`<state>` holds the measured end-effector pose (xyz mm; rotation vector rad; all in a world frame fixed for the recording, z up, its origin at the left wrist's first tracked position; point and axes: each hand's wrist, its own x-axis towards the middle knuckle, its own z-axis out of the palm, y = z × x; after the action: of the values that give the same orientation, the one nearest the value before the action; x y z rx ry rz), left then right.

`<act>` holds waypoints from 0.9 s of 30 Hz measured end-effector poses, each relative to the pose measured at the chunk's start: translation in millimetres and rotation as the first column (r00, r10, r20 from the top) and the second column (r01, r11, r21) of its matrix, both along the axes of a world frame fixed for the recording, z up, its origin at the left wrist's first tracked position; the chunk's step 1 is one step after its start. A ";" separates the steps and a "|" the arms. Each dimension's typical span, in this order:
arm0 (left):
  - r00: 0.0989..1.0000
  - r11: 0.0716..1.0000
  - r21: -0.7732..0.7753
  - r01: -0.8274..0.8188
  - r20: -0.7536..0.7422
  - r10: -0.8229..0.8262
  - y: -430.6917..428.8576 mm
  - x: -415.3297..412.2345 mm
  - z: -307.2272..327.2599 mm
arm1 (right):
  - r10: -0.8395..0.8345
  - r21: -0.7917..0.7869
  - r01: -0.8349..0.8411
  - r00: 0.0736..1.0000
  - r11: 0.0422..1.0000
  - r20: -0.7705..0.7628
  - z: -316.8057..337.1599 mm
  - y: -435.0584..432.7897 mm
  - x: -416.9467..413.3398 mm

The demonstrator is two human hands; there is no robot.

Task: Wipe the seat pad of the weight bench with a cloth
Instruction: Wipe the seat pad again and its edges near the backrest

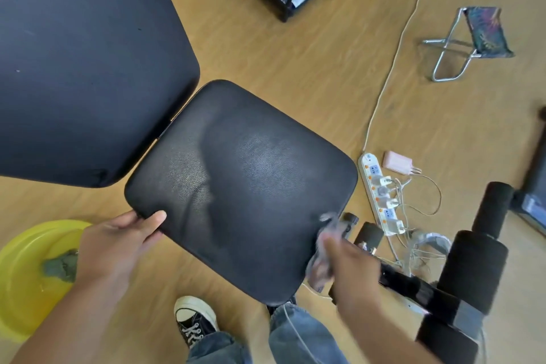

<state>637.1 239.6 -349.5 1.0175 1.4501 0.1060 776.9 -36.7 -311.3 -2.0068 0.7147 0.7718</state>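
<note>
The black seat pad (236,180) of the weight bench fills the middle of the head view, with a wet streak across its centre. My left hand (118,242) grips the pad's near left edge, thumb on top. My right hand (345,263) is blurred at the pad's near right edge and holds a grey cloth (322,245) against that edge. The black back pad (82,62) rises at the upper left.
A yellow basin (26,281) with a green rag (60,267) sits on the floor at the left. A white power strip (381,195) with plugs and cables lies right of the seat. Black foam rollers (472,260) stand at the right. A folding stool (469,41) is farther back.
</note>
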 end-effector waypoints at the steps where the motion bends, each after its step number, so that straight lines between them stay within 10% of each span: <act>1: 1.000 1.000 0.000 -0.009 -0.003 0.009 0.2 -0.1 0.2 | -0.065 0.005 0.064 0.995 0.998 0.079 -0.1 3.9 34.5; 5: 1.000 1.000 0.005 -0.019 -0.001 0.019 0.3 0.9 1.2 | -0.087 -0.015 0.097 0.946 0.995 0.312 -0.1 25.9 82.4; 12: 0.999 0.999 -0.027 -0.041 0.016 0.042 3.8 -2.2 -3.0 | -0.100 -0.062 0.095 0.990 0.994 -0.097 0.1 10.9 -64.2; 19: 1.000 1.000 -0.016 -0.019 0.015 0.019 4.8 -2.2 -2.5 | -0.228 0.045 0.224 0.941 0.974 0.250 1.1 27.7 63.4; 27: 1.000 1.000 -0.006 -0.013 -0.014 0.013 1.9 -2.9 -0.9 | -0.413 0.081 0.434 0.890 0.897 -0.194 -15.1 44.4 -131.6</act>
<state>634.2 241.5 -350.3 1.0057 1.4688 0.1043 645.3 7.7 -326.4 -1.6016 1.1352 0.7083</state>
